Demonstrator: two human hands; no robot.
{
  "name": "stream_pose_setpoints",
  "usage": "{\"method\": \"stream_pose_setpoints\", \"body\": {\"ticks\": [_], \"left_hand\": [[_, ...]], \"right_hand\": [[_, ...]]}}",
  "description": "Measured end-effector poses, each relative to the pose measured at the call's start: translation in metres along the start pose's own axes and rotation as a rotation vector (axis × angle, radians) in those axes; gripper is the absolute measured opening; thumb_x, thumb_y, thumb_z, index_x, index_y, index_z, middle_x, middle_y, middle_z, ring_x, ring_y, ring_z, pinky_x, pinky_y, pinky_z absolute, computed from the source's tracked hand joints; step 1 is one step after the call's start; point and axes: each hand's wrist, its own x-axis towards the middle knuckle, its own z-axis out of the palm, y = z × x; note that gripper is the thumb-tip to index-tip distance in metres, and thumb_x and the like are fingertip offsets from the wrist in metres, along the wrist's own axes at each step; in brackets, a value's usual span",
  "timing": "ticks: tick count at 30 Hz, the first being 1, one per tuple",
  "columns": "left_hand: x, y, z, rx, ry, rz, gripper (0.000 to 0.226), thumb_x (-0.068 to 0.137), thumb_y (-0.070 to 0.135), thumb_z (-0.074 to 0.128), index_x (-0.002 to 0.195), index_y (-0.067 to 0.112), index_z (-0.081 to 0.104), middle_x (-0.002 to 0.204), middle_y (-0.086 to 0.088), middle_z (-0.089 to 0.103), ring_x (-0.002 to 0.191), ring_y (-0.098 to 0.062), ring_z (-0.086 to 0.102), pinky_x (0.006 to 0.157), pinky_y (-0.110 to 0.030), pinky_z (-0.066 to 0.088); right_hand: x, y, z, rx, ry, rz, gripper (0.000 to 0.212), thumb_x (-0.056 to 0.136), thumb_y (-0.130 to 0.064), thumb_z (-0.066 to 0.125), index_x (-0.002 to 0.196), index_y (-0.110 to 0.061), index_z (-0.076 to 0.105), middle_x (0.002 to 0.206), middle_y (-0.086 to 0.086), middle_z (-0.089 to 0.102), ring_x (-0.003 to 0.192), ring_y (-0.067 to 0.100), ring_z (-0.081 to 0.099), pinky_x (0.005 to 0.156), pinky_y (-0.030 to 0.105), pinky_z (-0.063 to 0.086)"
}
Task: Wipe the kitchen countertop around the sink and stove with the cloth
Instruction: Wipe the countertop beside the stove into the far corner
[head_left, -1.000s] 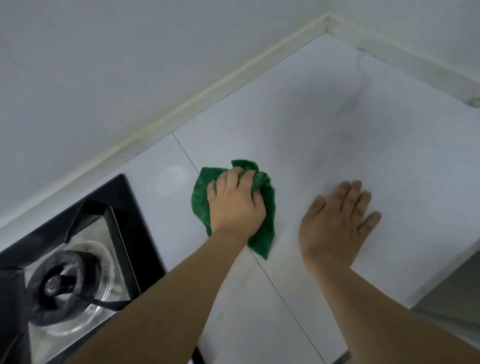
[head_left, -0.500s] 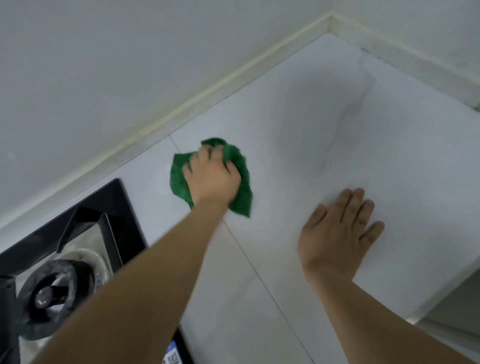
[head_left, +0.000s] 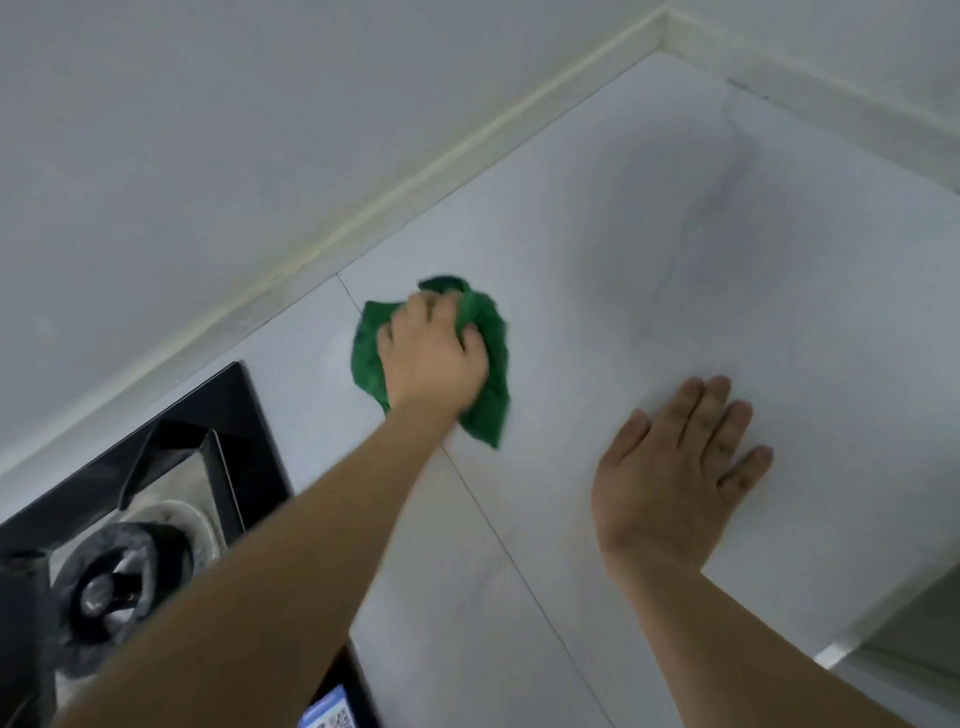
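- Nearest the camera: a blue-and-white label (head_left: 328, 711) at the bottom edge, on the front of the black stove (head_left: 244, 415); print too blurred to read.
- Stove occupies the lower left. Round black burner (head_left: 111, 587) sits in a metal pan under a dark pan support; the left forearm crosses over the stove's right side.
- Right hand (head_left: 670, 478): flat, palm down on the white countertop (head_left: 779, 291), fingers straight and slightly spread, holding nothing.
- Thin seam line runs across the countertop between the two forearms and up toward the wall.
- Left hand (head_left: 431, 358): fingers curled over the bunched green cloth (head_left: 488, 374), gripping it and pressing it onto the countertop.
- Cloth lies on the seam, just right of the stove's far corner and near the wall (edges motion-blurred); it is well apart from the right hand.
- Beyond the cloth: a grey smudge or shadow (head_left: 701, 208) on the countertop; which, cannot tell.
- Farthest: cream sealant strip (head_left: 415, 171) where countertop meets white wall, turning at the far corner.
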Motion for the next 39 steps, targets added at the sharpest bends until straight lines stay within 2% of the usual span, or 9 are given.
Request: {"method": "stream_pose_setpoints", "body": {"ticks": [4,7,13,17,21,24,27,32,39], "left_hand": [[0.088,-0.015,0.005,0.041,0.003,-0.166,0.046,0.092,0.032,0.037,0.133,0.014,0.050,0.134,-0.012,0.047,0.118,-0.033,0.047,0.105,-0.048,0.034],[0.076,0.004,0.009,0.061,0.037,-0.251,0.045,0.093,0.032,0.036,0.132,0.013,0.048,0.131,-0.013,0.049,0.115,-0.034,0.048,0.103,-0.050,0.034],[-0.099,0.048,0.004,-0.060,0.010,0.106,0.048,0.090,0.036,0.040,0.133,0.020,0.052,0.127,-0.005,0.055,0.118,-0.027,0.049,0.109,-0.050,0.033],[-0.037,0.023,0.001,-0.079,-0.009,0.224,0.053,0.086,0.039,0.041,0.131,0.016,0.056,0.126,-0.008,0.055,0.116,-0.030,0.050,0.105,-0.047,0.035],[0.075,0.002,0.007,-0.001,0.004,-0.056,0.051,0.086,0.038,0.039,0.129,0.013,0.052,0.131,-0.013,0.048,0.117,-0.035,0.047,0.102,-0.048,0.035],[0.106,0.004,0.010,0.029,-0.013,-0.209,0.049,0.088,0.037,0.039,0.129,0.012,0.049,0.134,-0.013,0.046,0.120,-0.036,0.045,0.103,-0.050,0.033],[0.067,0.022,0.009,-0.013,-0.011,-0.221,0.048,0.090,0.035,0.039,0.132,0.013,0.047,0.132,-0.013,0.047,0.118,-0.035,0.045,0.103,-0.051,0.033],[-0.084,0.047,0.007,-0.016,0.040,0.046,0.050,0.087,0.037,0.042,0.132,0.018,0.053,0.125,-0.007,0.056,0.117,-0.030,0.050,0.104,-0.054,0.036],[-0.069,0.051,0.008,0.021,-0.013,0.020,0.054,0.083,0.039,0.040,0.132,0.021,0.053,0.133,-0.007,0.051,0.125,-0.030,0.044,0.109,-0.057,0.029]], "right_hand": [[0.002,0.000,0.003,-0.001,0.005,-0.003,0.062,0.099,-0.037,0.016,0.152,-0.008,0.002,0.161,0.006,-0.003,0.148,0.026,-0.006,0.118,0.050,-0.008],[0.003,0.001,0.003,0.008,-0.002,-0.005,0.062,0.099,-0.037,0.014,0.152,-0.009,0.000,0.161,0.006,-0.005,0.148,0.026,-0.008,0.118,0.051,-0.009],[0.001,-0.002,-0.004,0.008,-0.015,-0.006,0.062,0.100,-0.037,0.014,0.152,-0.007,0.002,0.161,0.009,-0.002,0.148,0.028,-0.005,0.118,0.053,-0.003],[0.002,-0.005,-0.004,0.006,-0.021,0.005,0.062,0.100,-0.037,0.015,0.152,-0.007,0.002,0.161,0.008,-0.004,0.148,0.027,-0.006,0.118,0.052,-0.007],[0.003,-0.001,0.000,0.013,0.004,-0.007,0.061,0.099,-0.036,0.016,0.152,-0.008,0.003,0.161,0.007,-0.003,0.148,0.027,-0.006,0.117,0.051,-0.009],[0.005,0.002,0.005,0.020,0.024,-0.006,0.061,0.099,-0.036,0.018,0.152,-0.008,0.005,0.161,0.006,-0.001,0.148,0.026,-0.004,0.118,0.051,-0.008],[0.005,0.001,0.006,0.010,0.039,0.006,0.061,0.099,-0.036,0.019,0.152,-0.007,0.008,0.161,0.007,0.002,0.148,0.027,-0.002,0.118,0.052,-0.005],[0.002,-0.001,-0.001,0.035,0.034,-0.002,0.061,0.099,-0.035,0.019,0.152,-0.005,0.010,0.161,0.009,0.006,0.148,0.029,0.001,0.118,0.053,-0.003],[0.004,0.004,-0.010,0.145,0.096,0.011,0.055,0.097,-0.031,0.039,0.147,-0.007,0.034,0.154,0.008,0.032,0.142,0.029,0.026,0.117,0.049,0.010]]}}
